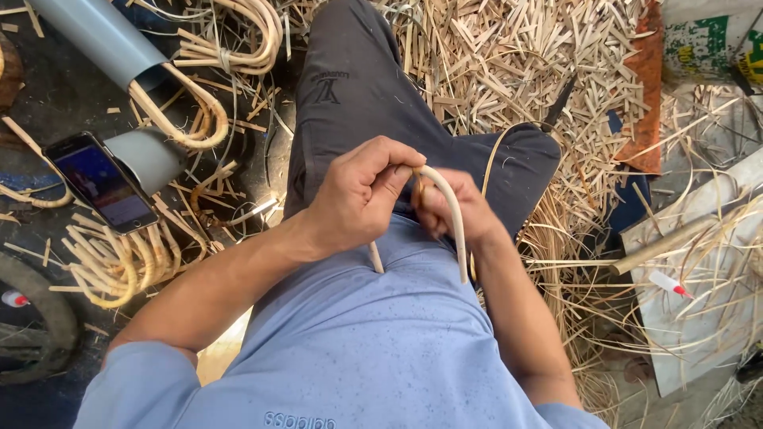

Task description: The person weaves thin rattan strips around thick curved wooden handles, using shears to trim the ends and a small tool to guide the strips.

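My left hand (pixel 362 195) grips the bend of a pale cane rod (pixel 455 226) curved into a hook over my lap. One end of the rod points down toward my blue shirt. My right hand (pixel 457 210) sits right behind the bend, closed on the rod and on a thin cane strip (pixel 491 163) that arcs up over my dark trouser leg. The fingers of both hands meet at the bend.
Bent cane hooks lie in bundles at the left (pixel 119 266) and top (pixel 238 48). A phone (pixel 99 183) rests by a grey pipe (pixel 103 40). Cane offcuts (pixel 517 63) cover the floor. A board (pixel 691 270) with a small red-tipped tube (pixel 669 284) lies at the right.
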